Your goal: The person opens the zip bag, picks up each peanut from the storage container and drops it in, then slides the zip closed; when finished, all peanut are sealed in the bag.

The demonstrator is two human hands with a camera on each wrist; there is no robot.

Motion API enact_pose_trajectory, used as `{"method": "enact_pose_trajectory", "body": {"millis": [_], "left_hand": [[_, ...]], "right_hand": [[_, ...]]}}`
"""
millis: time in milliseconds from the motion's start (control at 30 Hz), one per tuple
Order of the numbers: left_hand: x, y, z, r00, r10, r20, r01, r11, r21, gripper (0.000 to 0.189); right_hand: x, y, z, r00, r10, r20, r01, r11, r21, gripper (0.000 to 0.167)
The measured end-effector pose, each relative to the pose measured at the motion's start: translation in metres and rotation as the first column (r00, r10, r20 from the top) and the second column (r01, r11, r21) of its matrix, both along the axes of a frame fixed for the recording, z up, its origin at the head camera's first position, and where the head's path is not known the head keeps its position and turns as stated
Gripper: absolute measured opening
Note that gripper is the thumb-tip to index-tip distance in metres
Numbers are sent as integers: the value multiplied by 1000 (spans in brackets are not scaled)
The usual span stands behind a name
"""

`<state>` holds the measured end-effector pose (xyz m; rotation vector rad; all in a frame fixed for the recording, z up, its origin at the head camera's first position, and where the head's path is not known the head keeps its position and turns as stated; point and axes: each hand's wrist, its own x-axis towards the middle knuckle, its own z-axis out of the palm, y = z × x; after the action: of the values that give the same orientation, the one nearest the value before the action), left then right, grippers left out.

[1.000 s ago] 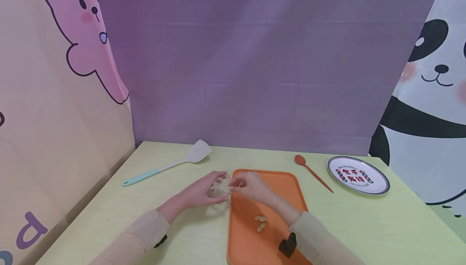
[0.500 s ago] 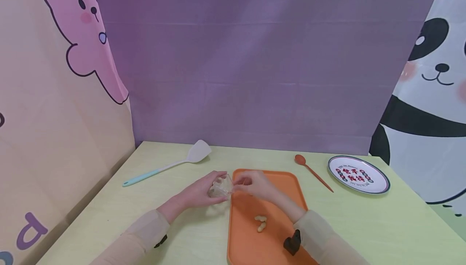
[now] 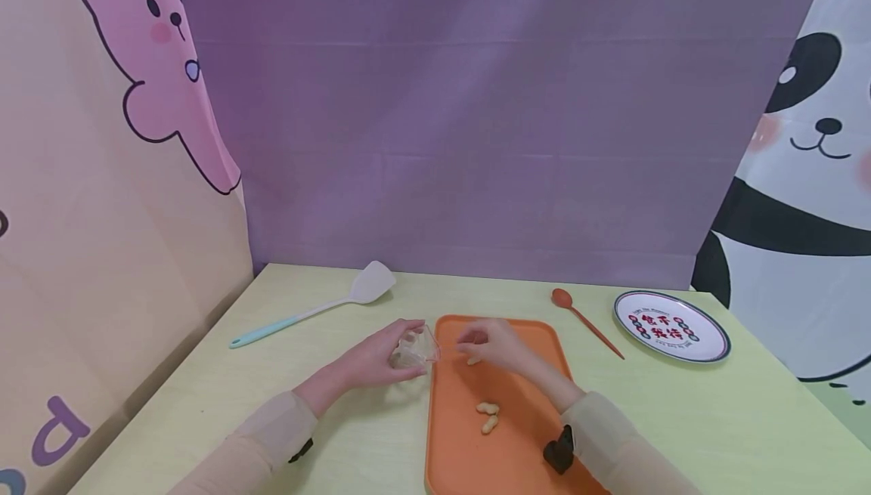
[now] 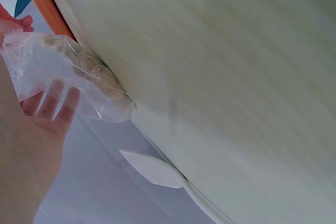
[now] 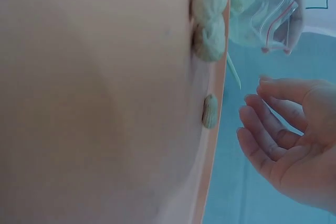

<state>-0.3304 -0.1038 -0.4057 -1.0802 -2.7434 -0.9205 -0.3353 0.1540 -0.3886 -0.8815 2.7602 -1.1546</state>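
My left hand (image 3: 374,355) grips a clear zip bag (image 3: 411,349) at the left edge of an orange tray (image 3: 456,450). Its mouth gapes toward the right. Peanuts (image 4: 100,72) lie along the bag's lower side in the left wrist view, and fingers show through the plastic. My right hand (image 3: 493,344) hovers over the tray's far part, fingers loosely bent and holding nothing, as the right wrist view confirms. One peanut (image 3: 472,360) sits on the tray just below those fingers. Two more peanuts (image 3: 488,417) lie nearer the tray's middle.
A spatula (image 3: 370,283) with a pale blue handle lies at the back left. An orange-red spoon (image 3: 561,298) rests beyond the tray's right side, and a white plate (image 3: 708,338) with red characters stands at the far right. A purple cloth (image 3: 476,140) hangs behind the table.
My right hand has drawn away from the bag's mouth to the right. The peanut below it has come into sight on the tray. The left hand and the bag stay in place.
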Motion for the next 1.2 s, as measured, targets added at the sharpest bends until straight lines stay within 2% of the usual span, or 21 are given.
{"method": "enact_pose_trajectory", "body": {"millis": [233, 433, 600, 800, 933, 1200], "left_hand": [[-1, 0, -1, 1000, 0, -6, 0, 1000, -10, 75], [-1, 1, 0, 1000, -10, -5, 10, 1000, -7, 74], [0, 1, 0, 1000, -10, -1, 10, 1000, -10, 74], [2, 2, 1, 1000, -7, 11, 7, 1000, -9, 73], [2, 1, 1, 1000, -7, 10, 7, 1000, -9, 73], [1, 1, 0, 1000, -5, 3, 5, 1000, -17, 73]], "right_hand": [[0, 11, 1, 1000, 8, 10, -8, 1000, 16, 17], [0, 15, 1, 1000, -9, 13, 7, 991, 131, 14], [0, 16, -1, 1000, 16, 15, -19, 981, 191, 12], [2, 17, -2, 1000, -20, -8, 21, 975, 221, 8], [3, 16, -1, 999, -49, 8, 46, 970, 237, 8], [4, 14, 0, 999, -35, 22, 28, 965, 259, 9]]}}
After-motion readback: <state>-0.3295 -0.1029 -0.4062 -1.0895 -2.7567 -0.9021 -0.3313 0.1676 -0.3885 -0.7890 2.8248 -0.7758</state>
